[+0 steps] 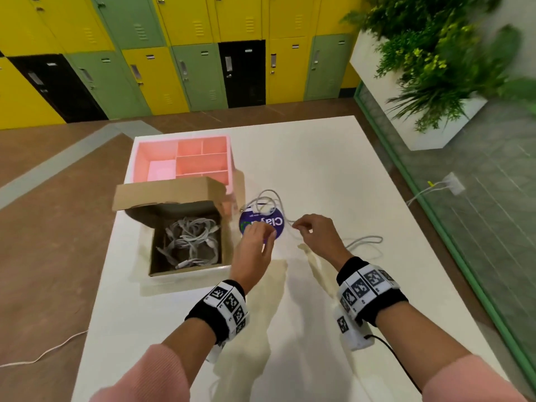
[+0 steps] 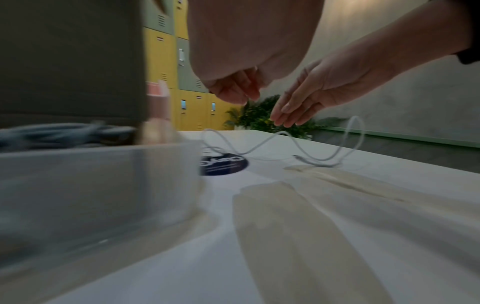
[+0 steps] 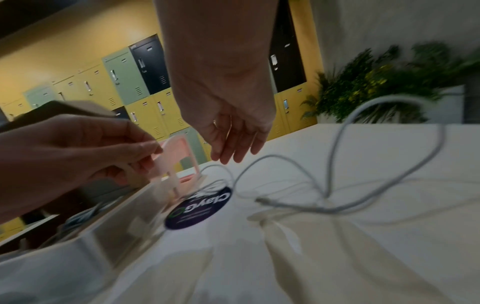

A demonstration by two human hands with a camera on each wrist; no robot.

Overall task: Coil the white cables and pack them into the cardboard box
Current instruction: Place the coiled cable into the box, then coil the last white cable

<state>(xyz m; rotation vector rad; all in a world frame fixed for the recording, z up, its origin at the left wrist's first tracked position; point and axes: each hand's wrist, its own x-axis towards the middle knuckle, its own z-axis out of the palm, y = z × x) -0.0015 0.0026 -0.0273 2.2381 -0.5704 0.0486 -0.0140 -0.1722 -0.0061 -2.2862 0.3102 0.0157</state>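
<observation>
An open cardboard box [image 1: 188,269] stands at the table's left side with several coiled white cables [image 1: 188,239] inside. One loose white cable [image 1: 271,198] lies in loops over a purple round sticker and trails right towards [image 1: 365,239]. My left hand [image 1: 268,236] hovers over the sticker beside the box, fingers loosely gathered, with nothing visible in them. My right hand [image 1: 298,226] hangs just above the loose cable [image 3: 296,166]. In the right wrist view its fingers [image 3: 231,156] are relaxed and straight, apart from the cable. The cable's plug end [image 3: 262,200] rests on the table.
A pink divided organizer [image 1: 185,161] stands behind the box, whose flap [image 1: 168,192] is raised. The purple sticker [image 1: 261,224] is flat on the white table [image 1: 319,155]. The table's left edge runs close to the box. Lockers and a planter [image 1: 435,82] stand beyond.
</observation>
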